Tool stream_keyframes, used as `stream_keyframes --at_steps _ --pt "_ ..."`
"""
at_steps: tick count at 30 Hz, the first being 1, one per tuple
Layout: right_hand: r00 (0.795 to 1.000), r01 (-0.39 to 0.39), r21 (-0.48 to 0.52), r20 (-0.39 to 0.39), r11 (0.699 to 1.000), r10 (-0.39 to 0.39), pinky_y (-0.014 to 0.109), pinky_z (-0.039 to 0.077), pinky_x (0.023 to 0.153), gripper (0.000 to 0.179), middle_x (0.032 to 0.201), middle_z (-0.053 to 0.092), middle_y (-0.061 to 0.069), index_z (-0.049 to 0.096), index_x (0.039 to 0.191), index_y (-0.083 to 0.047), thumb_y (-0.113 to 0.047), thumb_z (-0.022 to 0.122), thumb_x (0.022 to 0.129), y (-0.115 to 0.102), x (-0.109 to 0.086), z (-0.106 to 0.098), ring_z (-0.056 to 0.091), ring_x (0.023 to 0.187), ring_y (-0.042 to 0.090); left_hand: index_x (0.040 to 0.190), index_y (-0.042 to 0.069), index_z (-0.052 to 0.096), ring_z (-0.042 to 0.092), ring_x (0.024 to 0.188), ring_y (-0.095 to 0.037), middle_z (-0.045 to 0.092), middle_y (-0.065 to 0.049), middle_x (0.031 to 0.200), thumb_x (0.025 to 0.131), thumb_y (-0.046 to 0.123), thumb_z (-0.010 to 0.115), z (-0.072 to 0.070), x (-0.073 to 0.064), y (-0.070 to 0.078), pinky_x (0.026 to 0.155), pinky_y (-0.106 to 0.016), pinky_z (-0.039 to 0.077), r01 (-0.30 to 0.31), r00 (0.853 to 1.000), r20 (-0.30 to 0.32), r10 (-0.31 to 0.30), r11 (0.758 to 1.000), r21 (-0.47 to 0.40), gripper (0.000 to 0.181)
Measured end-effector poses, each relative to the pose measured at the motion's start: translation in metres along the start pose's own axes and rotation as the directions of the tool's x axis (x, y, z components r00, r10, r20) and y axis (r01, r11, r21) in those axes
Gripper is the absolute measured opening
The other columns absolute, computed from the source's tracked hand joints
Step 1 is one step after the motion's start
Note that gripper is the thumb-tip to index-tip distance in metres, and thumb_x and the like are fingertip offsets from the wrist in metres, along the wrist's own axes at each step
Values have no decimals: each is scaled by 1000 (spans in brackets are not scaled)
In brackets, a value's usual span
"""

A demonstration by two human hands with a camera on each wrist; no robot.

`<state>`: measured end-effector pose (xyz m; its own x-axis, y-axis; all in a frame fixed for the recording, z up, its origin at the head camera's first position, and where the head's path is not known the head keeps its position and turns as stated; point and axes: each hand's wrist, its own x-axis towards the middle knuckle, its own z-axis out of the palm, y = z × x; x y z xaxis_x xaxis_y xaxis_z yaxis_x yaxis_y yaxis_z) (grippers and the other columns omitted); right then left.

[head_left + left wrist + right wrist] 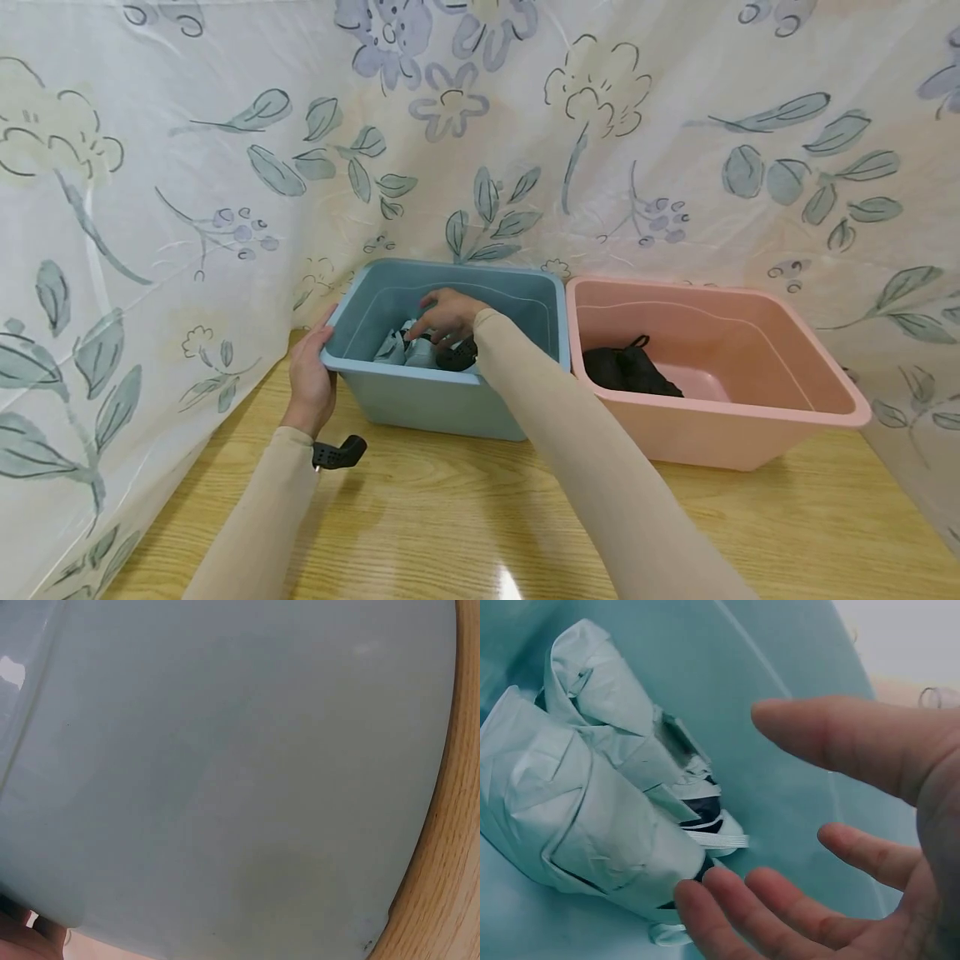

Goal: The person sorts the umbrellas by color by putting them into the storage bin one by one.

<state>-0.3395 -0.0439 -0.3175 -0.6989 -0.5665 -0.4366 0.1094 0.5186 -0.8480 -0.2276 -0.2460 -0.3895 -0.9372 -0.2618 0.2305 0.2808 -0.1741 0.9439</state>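
My left hand [311,375] holds the left end of a blue plastic bin [442,408] at its rim; part of its fingers is hidden. In the left wrist view the bin's smooth outer wall [240,765] takes up most of the picture, with a bit of the fingers at the lower left. Inside the bin, my right hand [448,317] hovers over rolled pale cloth bundles [420,350] that look like folded umbrellas. In the right wrist view its thumb and fingers are spread, holding nothing, the fingertips close to the nearer bundle [592,817]. Black bands and a white strap show on the bundles.
A pink plastic bin [697,433] stands directly right of the blue one, with a black cloth item [630,371] with a loop at its left end. Both bins sit on a wooden table [420,517]. A floral curtain [480,167] hangs behind and at the sides.
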Motion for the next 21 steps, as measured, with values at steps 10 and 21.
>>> stream_keyframes --at_steps 10,21 --pt "996 66 -28 -51 997 -67 44 53 97 80 150 43 19 29 159 -7 -18 74 94 -9 -27 -4 54 129 39 157 2 33 24 151 -17 29 -6 165 109 15 29 -3 7 -1 123 -37 16 35 999 1 -35 999 -2 49" --pt "932 304 -173 -147 937 -330 36 55 88 62 125 59 8 44 150 -14 -28 72 96 -4 -89 12 64 105 23 160 7 28 21 152 -20 24 -4 167 111 22 27 -15 6 8 123 -40 15 91 995 27 -93 994 64 51"
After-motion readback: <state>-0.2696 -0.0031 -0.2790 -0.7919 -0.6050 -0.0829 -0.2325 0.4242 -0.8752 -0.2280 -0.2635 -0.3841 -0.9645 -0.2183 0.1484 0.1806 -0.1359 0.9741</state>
